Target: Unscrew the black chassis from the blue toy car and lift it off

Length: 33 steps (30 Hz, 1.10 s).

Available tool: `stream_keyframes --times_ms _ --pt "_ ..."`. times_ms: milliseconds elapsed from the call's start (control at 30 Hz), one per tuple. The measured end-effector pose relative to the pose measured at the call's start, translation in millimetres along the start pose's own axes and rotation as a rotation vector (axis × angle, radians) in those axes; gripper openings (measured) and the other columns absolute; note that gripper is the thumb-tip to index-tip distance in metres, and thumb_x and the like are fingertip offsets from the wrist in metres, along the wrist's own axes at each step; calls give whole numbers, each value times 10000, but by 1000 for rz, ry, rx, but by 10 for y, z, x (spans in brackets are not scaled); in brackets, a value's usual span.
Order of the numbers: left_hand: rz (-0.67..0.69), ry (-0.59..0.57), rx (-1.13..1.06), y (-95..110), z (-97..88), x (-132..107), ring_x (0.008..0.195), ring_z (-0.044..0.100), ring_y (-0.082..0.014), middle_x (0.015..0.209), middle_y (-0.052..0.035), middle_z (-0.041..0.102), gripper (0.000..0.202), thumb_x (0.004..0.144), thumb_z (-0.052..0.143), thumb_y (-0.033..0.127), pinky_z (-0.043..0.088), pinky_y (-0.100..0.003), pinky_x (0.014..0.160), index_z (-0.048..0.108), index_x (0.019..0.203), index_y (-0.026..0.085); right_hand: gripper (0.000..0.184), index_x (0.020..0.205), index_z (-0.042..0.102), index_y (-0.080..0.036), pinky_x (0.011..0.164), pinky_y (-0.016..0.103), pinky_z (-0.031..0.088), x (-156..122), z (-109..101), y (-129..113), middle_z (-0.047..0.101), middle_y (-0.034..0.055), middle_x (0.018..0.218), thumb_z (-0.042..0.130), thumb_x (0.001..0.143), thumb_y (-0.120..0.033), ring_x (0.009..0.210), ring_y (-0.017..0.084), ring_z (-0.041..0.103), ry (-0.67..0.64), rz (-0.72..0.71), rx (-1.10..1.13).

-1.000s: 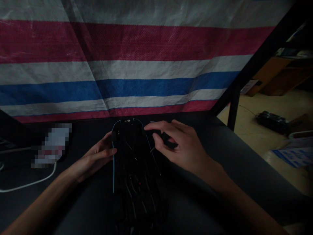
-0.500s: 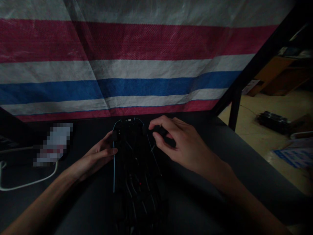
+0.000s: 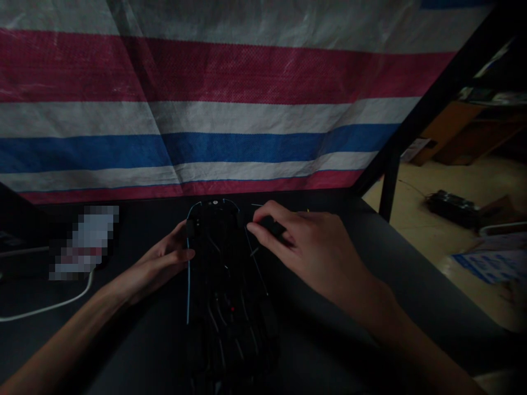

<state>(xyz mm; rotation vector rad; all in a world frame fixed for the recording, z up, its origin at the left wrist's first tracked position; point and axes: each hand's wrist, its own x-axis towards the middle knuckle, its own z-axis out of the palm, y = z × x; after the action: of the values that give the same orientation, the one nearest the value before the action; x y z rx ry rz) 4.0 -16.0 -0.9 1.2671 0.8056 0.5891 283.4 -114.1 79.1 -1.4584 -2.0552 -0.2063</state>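
Observation:
A long black model-car chassis [image 3: 224, 280] with a thin blue outline lies lengthwise on the dark table [image 3: 349, 307], its far end toward the striped tarp. My left hand [image 3: 162, 263] rests against the chassis's left side near the far end, thumb and fingers on its edge. My right hand [image 3: 304, 244] is at the far right corner, fingers pinched on a small black part [image 3: 269, 225] beside the chassis. The scene is very dark, so details of the chassis and the part are hard to see.
A red, white and blue striped tarp [image 3: 206, 109] hangs behind the table. A blurred white object [image 3: 84, 241] and a white cable [image 3: 45, 307] lie at the left. A black post [image 3: 389, 181] stands at the table's right; beyond are floor, a dark box [image 3: 450, 203] and shelves.
My right hand shifted slightly at the chassis's far right corner, its fingers closing on the small black part. My left hand stayed in place.

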Motion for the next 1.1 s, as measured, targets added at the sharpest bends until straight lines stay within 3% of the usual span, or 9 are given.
stream_keyframes --times_ms 100,200,333,467,600,767,867,1000,1100 --pt "-12 14 -8 -13 -16 -15 1486 429 -378 1584 -57 512 770 865 718 376 410 -529 1205 391 1562 385 187 1149 653 -204 833 386 489 11 -70 51 765 56 1023 534 1012 -247 898 233 705 -75 -51 -17" --pt "-14 33 -17 -30 -39 -22 1479 441 -373 1608 -43 485 775 866 721 347 412 -524 1206 387 1563 401 259 1243 615 -222 955 402 461 15 -160 127 732 49 1180 563 990 -197 1043 227 673 -158 -121 69" --pt "-10 23 0 -31 -46 -15 1476 449 -361 1598 -25 501 777 869 730 355 415 -494 1209 384 1563 417 202 1223 635 -265 850 332 445 28 -263 123 749 -18 1124 565 1035 -248 927 166 675 -270 -156 128" --pt "9 -6 3 -12 -30 -11 1495 423 -347 1639 -25 444 770 894 708 334 412 -480 1213 358 1577 402 177 1177 672 -289 723 290 401 78 -274 16 754 -68 954 616 1011 -267 752 133 638 -285 -137 111" --pt "20 -27 -5 -9 -20 -16 1495 426 -343 1619 -23 473 729 901 699 334 454 -459 1185 392 1559 395 162 1141 694 -288 676 282 374 120 -218 -60 733 -60 818 631 993 -267 700 142 637 -243 -125 47" --pt "34 -43 -51 -25 -41 -13 1428 519 -323 1524 -4 582 673 900 708 321 513 -410 1134 454 1515 420 227 1023 712 -254 538 317 235 117 -180 -160 682 -10 645 525 1041 -382 536 180 599 -189 2 -240" --pt "27 -46 -32 -26 -56 -9 1413 535 -327 1523 -8 581 650 916 686 319 514 -425 1133 455 1515 423 282 999 665 -200 551 325 244 117 -205 -228 654 9 620 452 1060 -373 530 190 582 -178 28 -281" --pt "28 -37 14 -20 -65 -9 1426 521 -331 1525 -20 578 663 918 676 338 503 -429 1143 432 1530 412 104 1050 587 -174 686 313 360 125 -261 -191 681 11 776 529 992 -238 727 186 623 -223 -91 -113" --pt "21 -50 8 -20 -64 -10 1421 527 -335 1526 -28 578 674 926 665 328 503 -449 1141 409 1544 408 128 1120 568 -190 663 298 354 135 -271 -102 663 -10 789 506 1022 -245 701 162 602 -266 -175 -75"
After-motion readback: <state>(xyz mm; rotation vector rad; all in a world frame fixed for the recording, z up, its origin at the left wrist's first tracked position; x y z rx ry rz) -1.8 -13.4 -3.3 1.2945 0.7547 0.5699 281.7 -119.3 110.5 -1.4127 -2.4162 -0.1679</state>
